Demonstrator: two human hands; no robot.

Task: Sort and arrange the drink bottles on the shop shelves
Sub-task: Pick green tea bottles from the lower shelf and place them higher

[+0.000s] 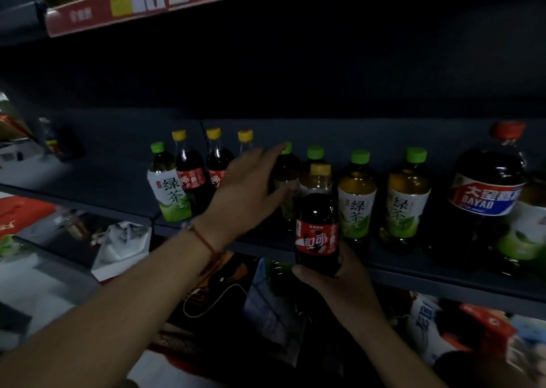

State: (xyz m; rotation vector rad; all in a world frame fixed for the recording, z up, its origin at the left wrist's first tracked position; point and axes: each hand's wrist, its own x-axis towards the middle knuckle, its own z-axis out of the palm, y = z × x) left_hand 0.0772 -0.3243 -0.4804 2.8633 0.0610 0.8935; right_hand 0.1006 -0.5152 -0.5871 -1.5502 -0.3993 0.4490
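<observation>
Head: right hand (pixel 336 281) grips cola bottle (pixel 316 225) at shelf edge (pixel 413 275).

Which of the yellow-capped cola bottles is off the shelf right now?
The cola bottle gripped at its base by the right hand, in front of the green teas; the other three stand on the shelf.

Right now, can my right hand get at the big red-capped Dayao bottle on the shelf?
Probably not yet: the right hand grips a yellow-capped cola bottle, so its fingers are occupied. The Dayao bottle stands at the shelf front with nothing before it.
</observation>
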